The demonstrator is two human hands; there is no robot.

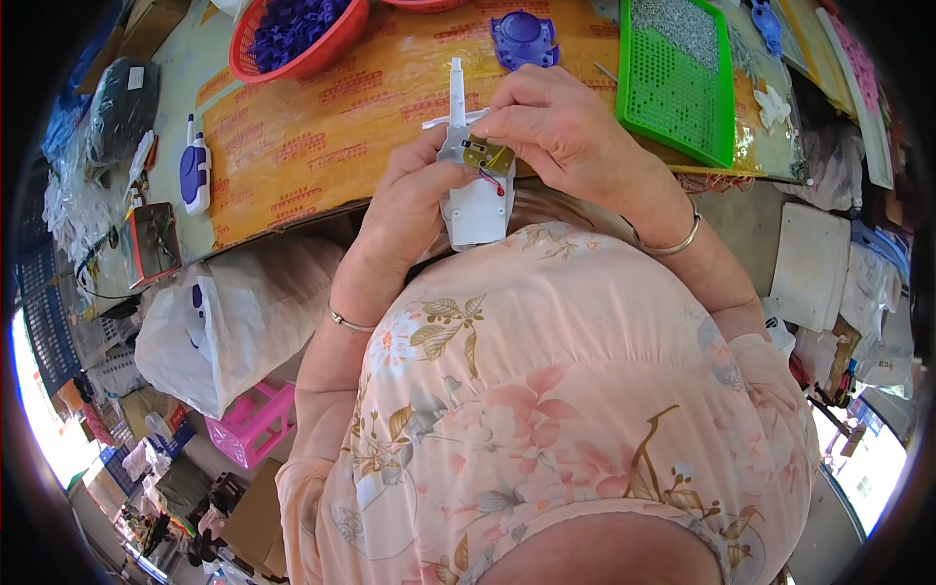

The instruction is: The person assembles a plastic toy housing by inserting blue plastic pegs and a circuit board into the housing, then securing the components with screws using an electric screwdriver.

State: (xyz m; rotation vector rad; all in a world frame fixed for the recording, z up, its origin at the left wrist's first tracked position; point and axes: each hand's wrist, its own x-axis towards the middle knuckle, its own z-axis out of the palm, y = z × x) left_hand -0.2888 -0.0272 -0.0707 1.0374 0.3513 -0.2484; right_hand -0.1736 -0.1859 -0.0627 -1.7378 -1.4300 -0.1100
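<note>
A white plastic toy walkie-talkie half-shell with a long upright antenna lies between my hands at the table's near edge. My left hand grips its left side, the thumb lying across the shell. Inside sits a small yellow-brown circuit board with a red wire below it. My right hand has its fingers pinched together at the board's upper right corner; anything tiny between the fingertips is hidden. Beyond my right hand rests a purple shell piece.
At the far left of the table stands a red basket of purple parts. A green tray of small metal pieces lies right. A purple-and-white toy walkie-talkie lies left, above a white sack and a pink stool.
</note>
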